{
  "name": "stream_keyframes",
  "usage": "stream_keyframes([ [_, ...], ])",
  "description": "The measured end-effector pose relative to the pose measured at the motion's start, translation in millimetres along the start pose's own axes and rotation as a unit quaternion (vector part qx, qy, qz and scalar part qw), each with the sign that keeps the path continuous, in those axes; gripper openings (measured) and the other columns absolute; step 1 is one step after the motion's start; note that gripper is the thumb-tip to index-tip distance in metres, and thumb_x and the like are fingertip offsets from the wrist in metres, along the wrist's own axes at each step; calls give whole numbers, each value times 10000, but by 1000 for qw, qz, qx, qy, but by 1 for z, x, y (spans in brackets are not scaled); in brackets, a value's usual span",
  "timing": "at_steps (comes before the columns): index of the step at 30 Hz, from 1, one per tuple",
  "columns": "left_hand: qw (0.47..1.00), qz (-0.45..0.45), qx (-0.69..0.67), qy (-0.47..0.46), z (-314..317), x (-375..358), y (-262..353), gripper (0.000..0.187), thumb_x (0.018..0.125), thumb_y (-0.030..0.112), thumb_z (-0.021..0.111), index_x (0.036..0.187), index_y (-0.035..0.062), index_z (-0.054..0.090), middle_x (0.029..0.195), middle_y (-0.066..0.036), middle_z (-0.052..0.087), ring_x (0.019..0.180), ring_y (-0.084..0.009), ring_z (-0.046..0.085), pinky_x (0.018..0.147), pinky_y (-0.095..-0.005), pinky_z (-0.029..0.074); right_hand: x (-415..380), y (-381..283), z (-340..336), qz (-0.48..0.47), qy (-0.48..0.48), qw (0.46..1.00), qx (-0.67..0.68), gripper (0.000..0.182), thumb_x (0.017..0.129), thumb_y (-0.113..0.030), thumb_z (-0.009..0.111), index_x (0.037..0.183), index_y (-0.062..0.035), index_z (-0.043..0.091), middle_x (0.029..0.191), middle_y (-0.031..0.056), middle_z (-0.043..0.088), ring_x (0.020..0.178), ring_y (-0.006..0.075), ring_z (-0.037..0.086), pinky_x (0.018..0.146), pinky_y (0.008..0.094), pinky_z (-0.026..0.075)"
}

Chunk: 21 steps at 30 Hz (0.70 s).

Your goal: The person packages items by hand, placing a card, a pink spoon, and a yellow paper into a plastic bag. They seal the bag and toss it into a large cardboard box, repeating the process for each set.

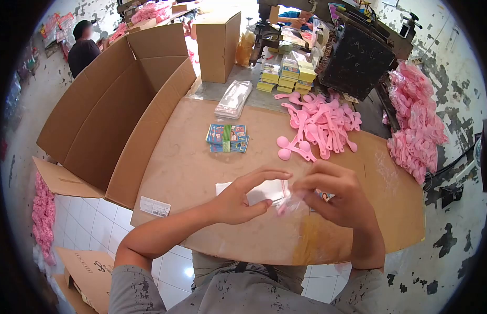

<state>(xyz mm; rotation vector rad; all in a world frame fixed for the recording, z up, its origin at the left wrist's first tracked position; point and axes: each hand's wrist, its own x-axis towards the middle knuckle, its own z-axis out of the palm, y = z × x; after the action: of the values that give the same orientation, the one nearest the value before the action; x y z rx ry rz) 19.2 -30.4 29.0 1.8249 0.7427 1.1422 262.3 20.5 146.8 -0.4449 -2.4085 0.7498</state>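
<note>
Peeling paint leaves dark, ragged patches on the pale wall point(450, 209), and glossy white tiles cover the floor point(89, 217). A person in a dark top point(82, 55) is in the background at the upper left. Flat brown cardboard, its edge curved and one stained area taped, covers the desk point(180, 172). To its left gapes a big corrugated box point(110, 110); a smaller upright carton point(214, 49) is at the back, and a scuffed black metal housing point(353, 57) is at the back right. Beyond the right edge hangs a crinkled mass of pink bagged goods point(416, 123).

Smooth pink plastic spoons point(324, 125), round-bowled, lie in a loose heap near yellow-edged card stacks point(288, 76). Left of the heap are shiny clear sleeves point(233, 99) and blue printed cards point(227, 137) in a green band.

At the near centre, the left hand point(243, 201) curves open, thumb apart from fingers, over white-looking packets point(267, 191). The right hand point(332, 193) pinches a blurred clear plastic bag point(291, 201), with a small pink piece point(281, 209) showing at its lower end.
</note>
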Motion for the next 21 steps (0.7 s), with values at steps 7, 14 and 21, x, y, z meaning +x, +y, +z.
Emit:
stream_keyframes([
  [7,999,33,24,24,9,-1,16,583,944,66,716,1489,39,511,1394,-166,640,1275,-271,646,1080,-400,512,-1,-10,7,124,51,991,-13,183,857,4,761,1039,12,754,844,52,717,657,59,591,548,235,449],
  [14,998,-20,-35,55,8,-1,21,484,1007,-41,562,1484,26,511,1129,-130,773,1050,-201,758,899,-314,605,3,5,26,41,163,982,-86,218,850,-17,771,1064,-29,731,937,79,690,778,162,652,622,283,490],
  [21,996,-34,-29,76,15,-8,11,557,975,-32,584,1518,-11,461,1019,-137,788,923,-167,763,801,-307,608,9,11,44,-129,125,916,-360,239,761,-91,791,984,-69,706,1027,64,649,1022,238,648,857,367,482],
])
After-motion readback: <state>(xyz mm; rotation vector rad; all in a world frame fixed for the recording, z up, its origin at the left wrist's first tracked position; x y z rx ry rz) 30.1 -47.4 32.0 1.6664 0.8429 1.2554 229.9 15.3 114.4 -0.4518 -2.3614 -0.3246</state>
